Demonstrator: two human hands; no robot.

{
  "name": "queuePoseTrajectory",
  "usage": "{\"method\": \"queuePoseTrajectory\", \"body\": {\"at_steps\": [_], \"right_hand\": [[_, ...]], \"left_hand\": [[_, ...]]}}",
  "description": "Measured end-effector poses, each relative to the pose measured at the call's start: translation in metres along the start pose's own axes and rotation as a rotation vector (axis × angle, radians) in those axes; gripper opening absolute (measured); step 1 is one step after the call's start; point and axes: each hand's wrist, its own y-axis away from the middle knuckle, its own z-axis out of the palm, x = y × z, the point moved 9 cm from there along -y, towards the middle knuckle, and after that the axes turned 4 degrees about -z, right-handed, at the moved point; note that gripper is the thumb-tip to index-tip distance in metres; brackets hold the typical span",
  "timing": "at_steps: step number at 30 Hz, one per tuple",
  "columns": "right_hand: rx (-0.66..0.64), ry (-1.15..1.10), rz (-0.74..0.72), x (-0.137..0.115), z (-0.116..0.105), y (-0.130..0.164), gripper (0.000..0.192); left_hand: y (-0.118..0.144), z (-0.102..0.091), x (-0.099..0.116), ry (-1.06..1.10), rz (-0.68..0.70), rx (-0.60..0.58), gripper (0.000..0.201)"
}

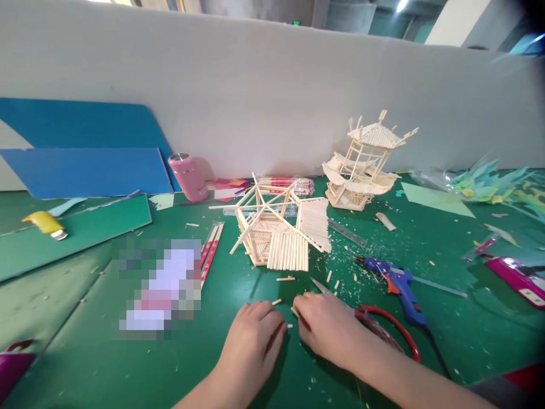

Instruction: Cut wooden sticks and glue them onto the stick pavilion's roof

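Note:
Near the front of the green table, my left hand [255,335] is closed, and a short wooden stick [290,326] pokes out at its fingertips. Facing it, my right hand [326,326] pinches another short wooden stick [294,312]. More cut pieces lie just beyond my fingers, one of them a stick piece [285,279]. Behind them stands a small stick-built pavilion model [272,227] with two slatted roof panels, one at the front and one at the right. Red-handled scissors [394,324] lie partly under my right hand and forearm, blade pointing away.
A blue glue gun [395,284] with its cord lies right. A taller finished-looking stick pavilion [366,165] stands behind. Packaged chopsticks [212,253], a pink bottle [189,177] and a yellow cutter [45,223] are leftward. A white partition [255,96] closes off the back.

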Motion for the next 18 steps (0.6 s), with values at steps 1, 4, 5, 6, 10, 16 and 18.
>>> {"method": "queuePoseTrajectory", "body": {"at_steps": [1,4,5,6,10,16,18], "right_hand": [[0.015,-0.063,0.004,0.004,-0.006,0.003,0.012],[0.07,-0.293,0.029,0.015,-0.021,0.014,0.018],[0.104,-0.429,0.054,0.02,-0.026,0.017,0.02],[0.149,-0.586,0.085,0.024,-0.03,0.02,0.02],[0.294,-1.069,0.157,0.034,-0.038,0.027,0.017],[0.381,-1.235,0.154,0.035,-0.032,0.029,0.019],[0.359,-1.313,0.151,0.035,-0.023,0.028,0.022]], "left_hand": [[-0.001,-0.002,0.0,0.092,-0.025,-0.002,0.029],[-0.006,-0.002,0.004,0.405,-0.113,-0.053,0.032],[-0.009,0.0,0.007,0.51,-0.144,-0.079,0.032],[-0.011,0.002,0.01,0.622,-0.168,-0.101,0.032],[-0.02,0.012,0.023,0.986,-0.248,-0.16,0.031],[-0.028,0.022,0.027,1.258,-0.397,-0.155,0.034],[-0.03,0.024,0.027,1.313,-0.424,-0.145,0.034]]}}
